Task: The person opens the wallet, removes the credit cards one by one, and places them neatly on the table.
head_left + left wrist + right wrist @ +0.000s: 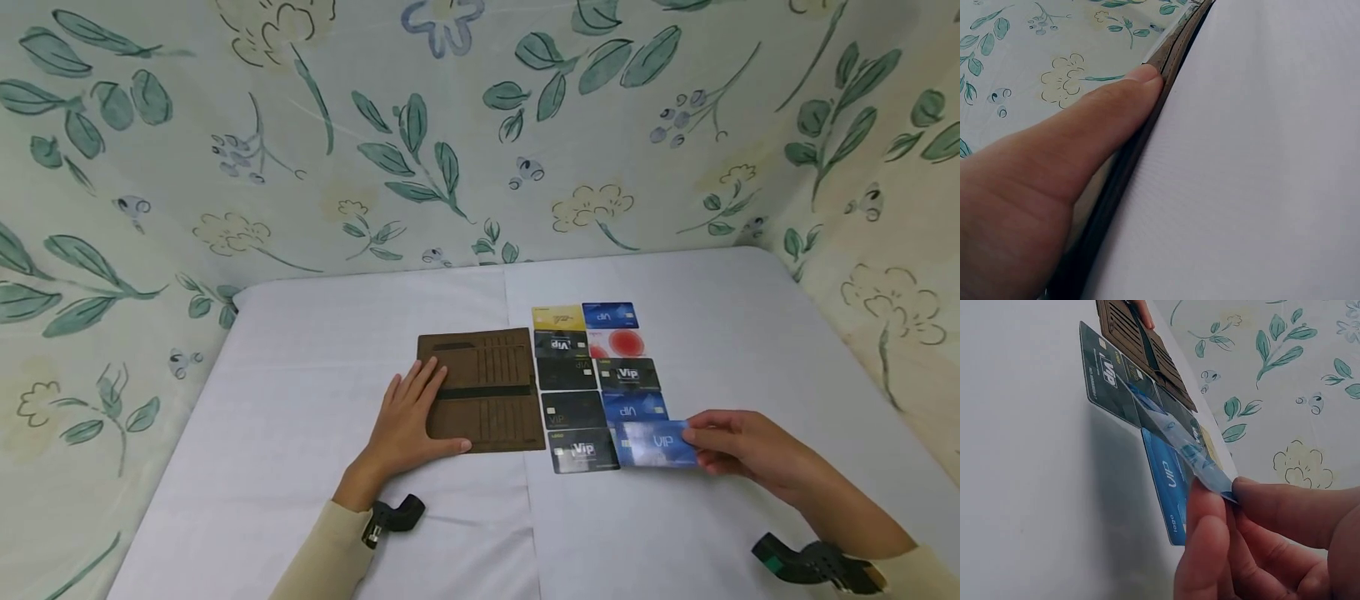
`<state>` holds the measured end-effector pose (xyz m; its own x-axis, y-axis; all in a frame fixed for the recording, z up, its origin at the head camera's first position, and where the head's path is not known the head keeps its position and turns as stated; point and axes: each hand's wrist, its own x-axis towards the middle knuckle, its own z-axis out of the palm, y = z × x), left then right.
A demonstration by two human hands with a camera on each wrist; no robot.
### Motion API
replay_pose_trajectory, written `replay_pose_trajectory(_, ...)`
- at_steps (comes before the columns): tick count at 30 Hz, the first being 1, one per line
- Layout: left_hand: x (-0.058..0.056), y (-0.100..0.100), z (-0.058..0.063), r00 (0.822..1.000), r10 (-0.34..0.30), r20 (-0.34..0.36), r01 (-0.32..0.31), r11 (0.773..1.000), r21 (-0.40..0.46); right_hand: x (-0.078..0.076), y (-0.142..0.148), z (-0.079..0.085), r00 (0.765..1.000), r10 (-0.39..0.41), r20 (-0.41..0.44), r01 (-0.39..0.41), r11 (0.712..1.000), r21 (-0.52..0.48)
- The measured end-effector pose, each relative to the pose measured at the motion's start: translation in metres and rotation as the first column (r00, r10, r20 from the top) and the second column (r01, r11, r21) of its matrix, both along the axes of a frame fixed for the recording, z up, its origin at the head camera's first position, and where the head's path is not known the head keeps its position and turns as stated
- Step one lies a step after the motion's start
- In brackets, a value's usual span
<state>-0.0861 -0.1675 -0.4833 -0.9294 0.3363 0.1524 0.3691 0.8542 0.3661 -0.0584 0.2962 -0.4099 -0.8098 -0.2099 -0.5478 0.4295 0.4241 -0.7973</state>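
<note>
A brown open wallet (495,367) with rows of slots lies on the white table. My left hand (412,417) rests on its left part with fingers extended; in the left wrist view the thumb (1104,119) lies along its edge. To the wallet's right, my right hand (742,446) pinches a blue VIP card (654,443) by its right end, between thumb and fingers. The right wrist view shows this card tilted up off the table, over a blue card (1166,478) lying flat. Beside it lies a black Vip card (583,451).
Several more cards lie in two columns right of the wallet, among them a yellow card (557,317), a white card with red circles (617,343) and a blue card (634,406). Floral cloth (420,150) hangs behind the white table (337,333).
</note>
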Motion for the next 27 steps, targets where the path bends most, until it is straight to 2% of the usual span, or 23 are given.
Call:
replay_pose_trajectory(9, 0.001, -0.001, -0.001, 1.000, 0.002, 0.009, -0.002, 1.000, 0.002, 0.002, 0.011, -0.008, 1.000, -0.023, 0.017, 0.023, 1.000, 0.012)
replay_pose_trajectory(18, 0.001, -0.001, -0.002, 1.000, 0.000, 0.008, 0.000, 1.000, 0.006, 0.003, 0.005, -0.014, 0.999, -0.048, 0.020, 0.047, 0.997, 0.063)
replay_pose_trajectory(22, 0.000, -0.001, -0.002, 1.000, -0.003, 0.005, 0.003, 1.000, 0.010, 0.003, 0.002, -0.016, 0.999, -0.042, -0.015, 0.043, 0.991, 0.126)
replay_pose_trajectory(27, 0.000, 0.000, -0.001, 1.000, -0.003, 0.004, 0.003, 1.000, 0.010, 0.001, -0.003, -0.016, 0.997, -0.022, -0.080, 0.041, 0.970, 0.240)
